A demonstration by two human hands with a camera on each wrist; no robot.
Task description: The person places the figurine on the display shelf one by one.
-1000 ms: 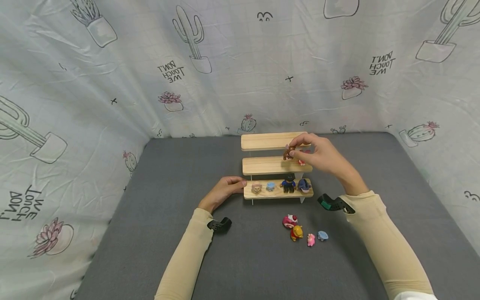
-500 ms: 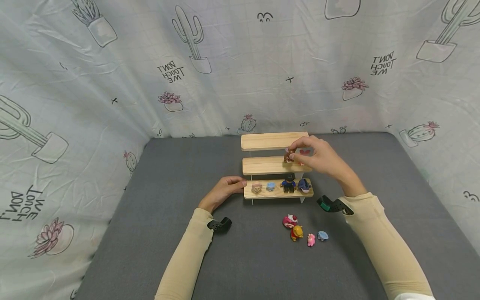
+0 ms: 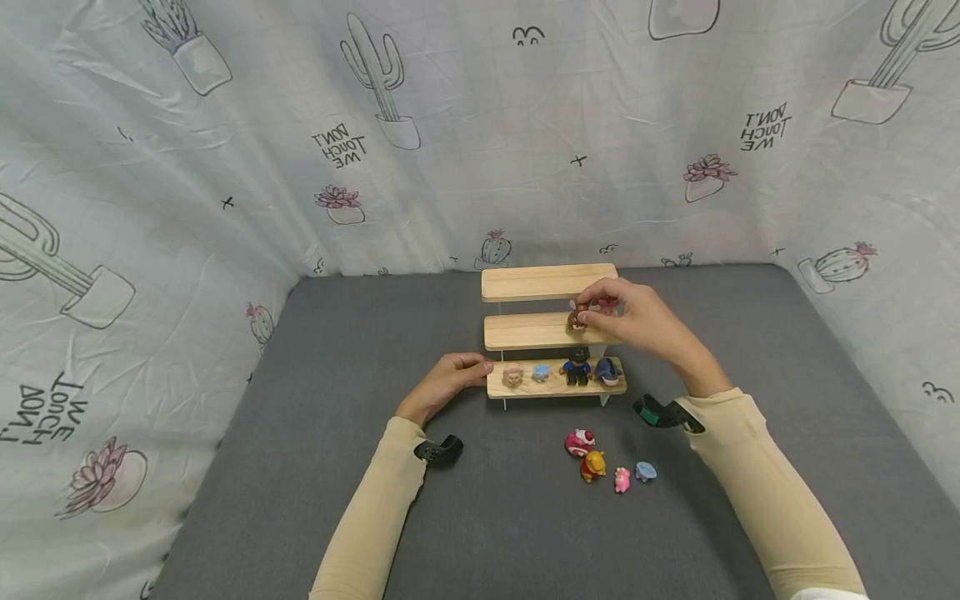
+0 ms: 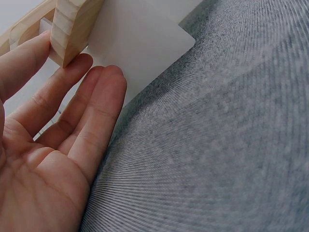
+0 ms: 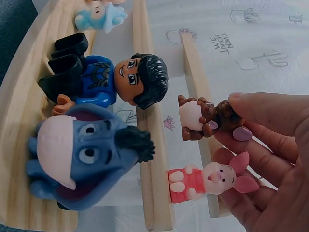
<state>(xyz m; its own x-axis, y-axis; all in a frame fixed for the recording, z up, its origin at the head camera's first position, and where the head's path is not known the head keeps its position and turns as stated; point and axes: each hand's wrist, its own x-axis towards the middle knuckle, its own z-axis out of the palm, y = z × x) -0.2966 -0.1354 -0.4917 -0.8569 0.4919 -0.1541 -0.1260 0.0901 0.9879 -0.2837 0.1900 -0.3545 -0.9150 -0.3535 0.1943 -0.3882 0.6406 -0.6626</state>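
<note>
over the middle shelf (image 3: 525,332), near its right end, i see the right hand (image 3: 641,317) pinching a brown figure (image 5: 195,118) between thumb and fingers; whether its feet touch wood i cannot tell. a pink figure (image 5: 186,183) stands just beside it, close to the same fingers. the left hand (image 3: 446,385) pinches the left end of the lower shelf (image 3: 540,390), its other fingers extended along a pale support panel (image 4: 140,38). for moving, wood runs leftward from the brown figure; the upper shelf (image 3: 551,283) ends behind the right hand; table (image 3: 360,350) spreads left.
</note>
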